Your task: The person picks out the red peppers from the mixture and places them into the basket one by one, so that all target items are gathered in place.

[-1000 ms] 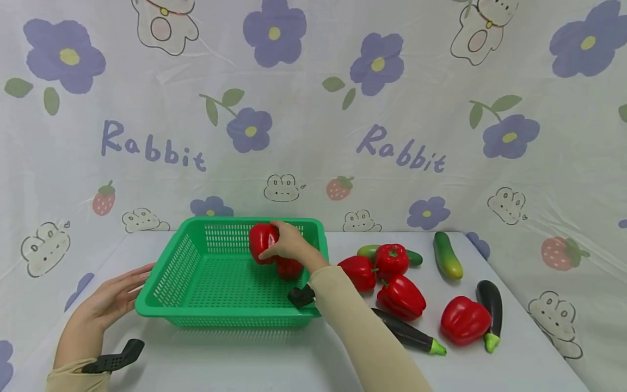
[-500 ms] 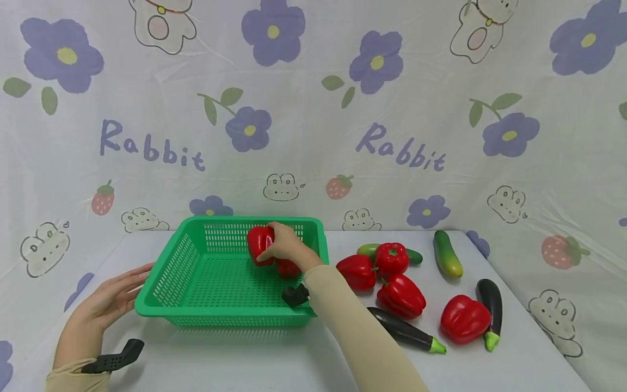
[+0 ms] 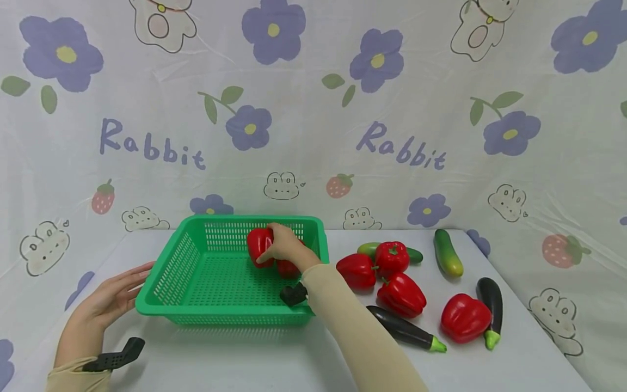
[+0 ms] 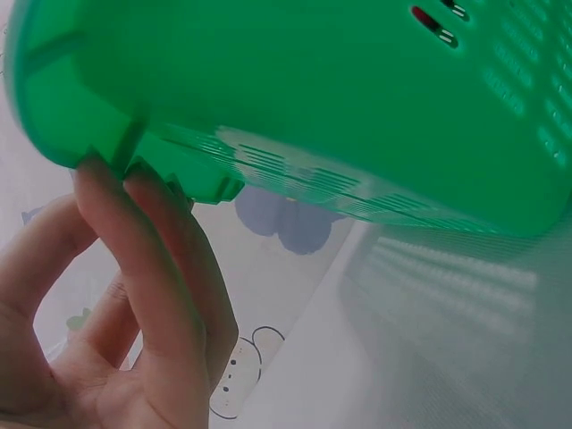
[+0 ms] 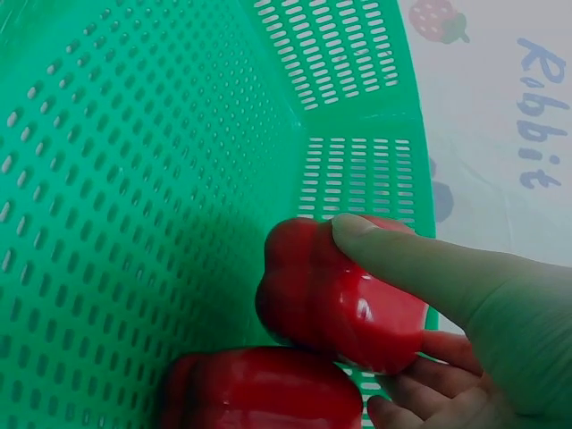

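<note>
Red bell pepper (image 3: 258,248): glossy, smooth, blocky, lobed, inside the green plastic basket (image 3: 230,311) toward its far right part. My right hand (image 3: 286,245) is clamped on it, thumb on one side and fingers on the other; I can't tell whether it touches the basket floor. A second red pepper (image 3: 288,268) lies in the basket close by, partly hidden under the hand. Basket is rectangular, slotted walls, perforated floor, broad smooth rim. My left hand (image 3: 110,296) is at its left end, fingers extended and spread from the thumb.

On the white table (image 3: 220,359) at right: three shiny peppers bunched together, a cucumber (image 3: 415,256) partly behind them, a tapered green cucumber (image 3: 448,253) with a yellowish end, a slim dark eggplant (image 3: 406,329) in front, and a lone pepper (image 3: 466,318) against another eggplant (image 3: 490,305). Printed cloth (image 3: 313,109) behind, lightly creased.

My right wrist view shows the thumb pad on the pepper's lobes, which the head view hides; my left wrist view gives the fingertips meeting the rim's underside, plus a red sliver through the slots.

Versus one second ago, the held pepper sits slightly lower and further left; table items haven't moved.
</note>
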A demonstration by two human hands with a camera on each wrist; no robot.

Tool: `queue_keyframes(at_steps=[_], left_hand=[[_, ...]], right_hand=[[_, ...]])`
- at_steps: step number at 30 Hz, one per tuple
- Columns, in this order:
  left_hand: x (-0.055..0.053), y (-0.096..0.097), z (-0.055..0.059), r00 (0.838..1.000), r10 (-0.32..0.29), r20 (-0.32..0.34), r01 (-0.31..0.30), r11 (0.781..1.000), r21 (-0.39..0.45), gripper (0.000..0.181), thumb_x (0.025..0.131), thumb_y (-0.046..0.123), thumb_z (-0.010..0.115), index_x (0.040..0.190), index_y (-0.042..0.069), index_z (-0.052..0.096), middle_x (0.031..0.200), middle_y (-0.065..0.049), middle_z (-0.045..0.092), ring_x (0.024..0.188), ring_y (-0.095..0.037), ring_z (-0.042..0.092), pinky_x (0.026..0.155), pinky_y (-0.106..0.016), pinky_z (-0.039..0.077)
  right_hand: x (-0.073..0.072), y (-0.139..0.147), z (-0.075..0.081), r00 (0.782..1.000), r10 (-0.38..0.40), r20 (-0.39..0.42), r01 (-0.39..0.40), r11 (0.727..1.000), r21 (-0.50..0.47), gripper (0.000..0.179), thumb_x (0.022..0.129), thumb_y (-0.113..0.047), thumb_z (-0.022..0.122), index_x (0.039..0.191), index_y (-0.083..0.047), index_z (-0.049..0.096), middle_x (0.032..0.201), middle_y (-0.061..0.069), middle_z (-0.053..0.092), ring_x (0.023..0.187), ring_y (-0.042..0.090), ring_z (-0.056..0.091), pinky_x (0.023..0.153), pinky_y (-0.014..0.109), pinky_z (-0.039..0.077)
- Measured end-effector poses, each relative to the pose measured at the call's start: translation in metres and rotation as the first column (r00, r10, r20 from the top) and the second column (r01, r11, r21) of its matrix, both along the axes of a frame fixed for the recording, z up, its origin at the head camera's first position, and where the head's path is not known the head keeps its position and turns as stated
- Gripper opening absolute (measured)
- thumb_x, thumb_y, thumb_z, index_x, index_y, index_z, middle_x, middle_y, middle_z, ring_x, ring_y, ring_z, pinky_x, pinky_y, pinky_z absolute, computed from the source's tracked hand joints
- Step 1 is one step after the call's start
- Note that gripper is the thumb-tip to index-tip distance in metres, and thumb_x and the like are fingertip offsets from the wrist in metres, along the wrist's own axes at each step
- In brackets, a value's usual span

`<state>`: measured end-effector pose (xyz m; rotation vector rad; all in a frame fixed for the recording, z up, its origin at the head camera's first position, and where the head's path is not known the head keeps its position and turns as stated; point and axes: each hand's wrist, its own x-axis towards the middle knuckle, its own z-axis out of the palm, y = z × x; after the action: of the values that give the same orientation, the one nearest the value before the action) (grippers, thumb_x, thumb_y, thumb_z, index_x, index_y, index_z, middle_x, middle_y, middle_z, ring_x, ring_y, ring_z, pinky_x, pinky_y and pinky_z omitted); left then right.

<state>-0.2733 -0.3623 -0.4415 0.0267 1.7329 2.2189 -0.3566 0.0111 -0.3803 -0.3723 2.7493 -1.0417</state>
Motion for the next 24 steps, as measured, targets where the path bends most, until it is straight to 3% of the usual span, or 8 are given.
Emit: queue_keyframes(at_steps=[10,24], left_hand=[[-0.0005,-0.0001,0.0,1.0,0.007,0.008,-0.007,1.0,0.006,0.033,0.103,0.014,0.047,0.107,0.034,0.073,0.109,0.018,0.071,0.1,-0.003,0.066,0.084,-0.027,0.057],[0.0,0.0013,-0.0006,1.0,0.004,0.019,-0.004,1.0,0.003,0.03,0.103,0.016,0.049,0.108,0.033,0.073,0.11,0.018,0.07,0.102,-0.002,0.066,0.086,-0.027,0.057]], right_hand=[[-0.0005,-0.0015,-0.002,1.0,-0.012,0.009,0.011,0.999,0.044,0.085,0.076,-0.02,0.084,0.147,-0.008,0.039,0.139,0.012,0.053,0.125,0.029,0.051,0.096,0.048,0.052],[-0.0026,-0.0008,-0.0093,0.999,0.039,-0.011,-0.037,0.991,0.132,0.081,0.076,-0.026,0.084,0.144,-0.008,0.042,0.134,0.009,0.056,0.119,0.025,0.053,0.093,0.043,0.054]])
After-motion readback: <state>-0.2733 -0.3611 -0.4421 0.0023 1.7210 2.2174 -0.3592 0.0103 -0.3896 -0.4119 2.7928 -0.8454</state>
